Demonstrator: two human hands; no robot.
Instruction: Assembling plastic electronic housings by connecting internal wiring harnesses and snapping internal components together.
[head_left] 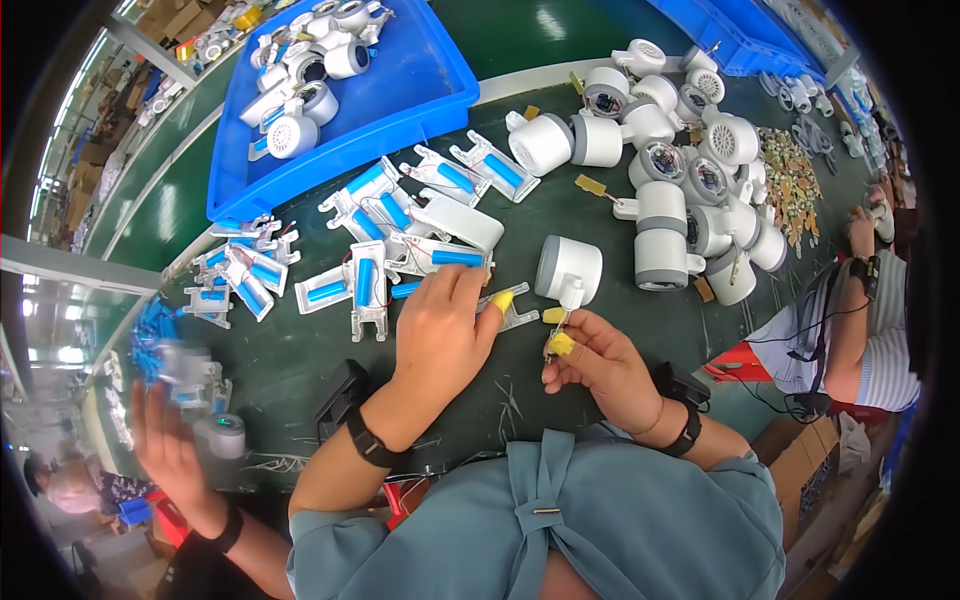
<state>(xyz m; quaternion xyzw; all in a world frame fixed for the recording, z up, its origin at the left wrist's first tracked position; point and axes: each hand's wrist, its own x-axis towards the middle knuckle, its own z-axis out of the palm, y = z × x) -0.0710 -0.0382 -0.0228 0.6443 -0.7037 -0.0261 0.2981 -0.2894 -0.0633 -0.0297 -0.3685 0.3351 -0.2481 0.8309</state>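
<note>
My left hand (440, 335), with a yellow cover on its thumb, has curled its fingers over a white battery holder (517, 318). The fingertips are partly hidden. Yellow covers are also on the fingers of my right hand (608, 375), which pinches a small circuit board (549, 357), mostly hidden by the fingers. Thin wires run from there up to the stem of a white round housing (572, 268) with a grey rim, lying on its side just beyond. More white holders with blue batteries (365, 285) lie left of and beyond my left hand.
A blue tray (345, 165) with white assemblies stands far left. White round housings (662, 205) are heaped at right, beside a pile of small boards (790, 180). A co-worker's hand (170, 440) is at lower left; another person's arm (850, 330) is at far right.
</note>
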